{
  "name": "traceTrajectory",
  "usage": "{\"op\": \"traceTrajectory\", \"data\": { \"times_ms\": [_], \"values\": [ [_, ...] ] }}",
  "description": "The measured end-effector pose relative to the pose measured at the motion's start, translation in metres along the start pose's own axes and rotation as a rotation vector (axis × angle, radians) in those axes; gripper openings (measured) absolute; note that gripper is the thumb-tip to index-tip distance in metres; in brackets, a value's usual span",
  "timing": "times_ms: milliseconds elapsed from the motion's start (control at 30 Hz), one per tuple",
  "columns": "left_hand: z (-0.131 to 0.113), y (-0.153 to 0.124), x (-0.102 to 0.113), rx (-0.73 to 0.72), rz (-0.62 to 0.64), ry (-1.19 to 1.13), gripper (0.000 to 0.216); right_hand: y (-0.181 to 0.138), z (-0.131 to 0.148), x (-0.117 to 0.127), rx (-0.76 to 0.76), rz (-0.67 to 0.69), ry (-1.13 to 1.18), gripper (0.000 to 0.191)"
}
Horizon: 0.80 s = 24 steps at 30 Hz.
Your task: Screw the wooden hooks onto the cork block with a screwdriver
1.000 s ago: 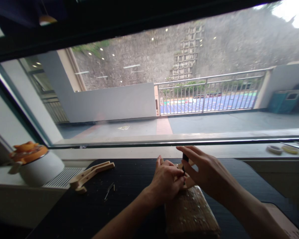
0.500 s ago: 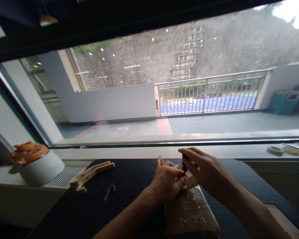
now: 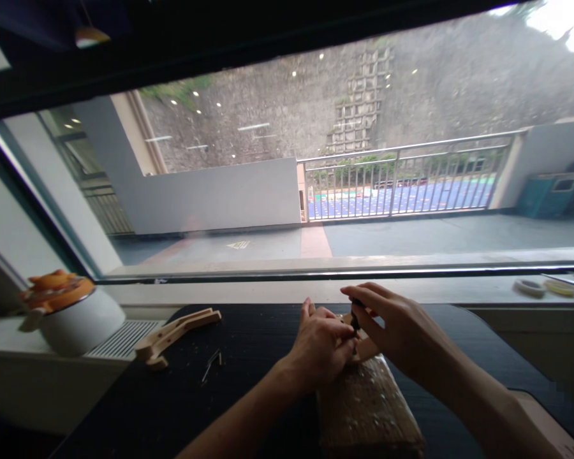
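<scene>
My right hand (image 3: 392, 319) is closed round the black handle of a small screwdriver (image 3: 355, 313), held upright with its tip down by my left fingers. The tip itself is hidden. My left hand (image 3: 318, 347) grips a pale wooden piece (image 3: 366, 349) from the left, pressing it on the far end of a thick wooden block (image 3: 370, 408). Most of that piece lies behind my fingers. To the left on the dark table rests a long, jointed-looking wooden part (image 3: 176, 335). Some thin metal pieces (image 3: 211, 366) lie near it.
The dark table (image 3: 258, 395) stands against a window sill (image 3: 249, 293). At the left sits a white pot with an orange animal-shaped top (image 3: 76, 319). Two tape rolls (image 3: 529, 288) lie on the sill at the right. A pinkish flat item (image 3: 543, 417) is beyond my right forearm.
Both hands stay in nearly the same place. My right fingers shift very slightly round the screwdriver handle; nothing else visibly moves.
</scene>
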<state>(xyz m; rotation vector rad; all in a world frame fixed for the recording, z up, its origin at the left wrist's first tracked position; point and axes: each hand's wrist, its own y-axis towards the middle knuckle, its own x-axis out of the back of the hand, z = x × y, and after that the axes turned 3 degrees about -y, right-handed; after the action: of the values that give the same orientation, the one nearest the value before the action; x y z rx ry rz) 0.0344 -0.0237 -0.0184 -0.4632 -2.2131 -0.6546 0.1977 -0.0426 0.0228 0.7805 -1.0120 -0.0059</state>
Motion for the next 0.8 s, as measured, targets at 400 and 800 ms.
{"op": "traceTrajectory", "data": {
  "times_ms": [400, 800],
  "values": [
    [-0.0020, 0.0007, -0.0003, -0.001, -0.003, -0.009, 0.014, 0.0021, 0.0014, -0.0019, 0.014, -0.027, -0.084, 0.029],
    [0.0038, 0.0001, -0.0036, -0.019, -0.026, 0.002, 0.014, -0.0016, -0.0030, 0.0021, -0.001, 0.001, 0.018, 0.029]
  ]
}}
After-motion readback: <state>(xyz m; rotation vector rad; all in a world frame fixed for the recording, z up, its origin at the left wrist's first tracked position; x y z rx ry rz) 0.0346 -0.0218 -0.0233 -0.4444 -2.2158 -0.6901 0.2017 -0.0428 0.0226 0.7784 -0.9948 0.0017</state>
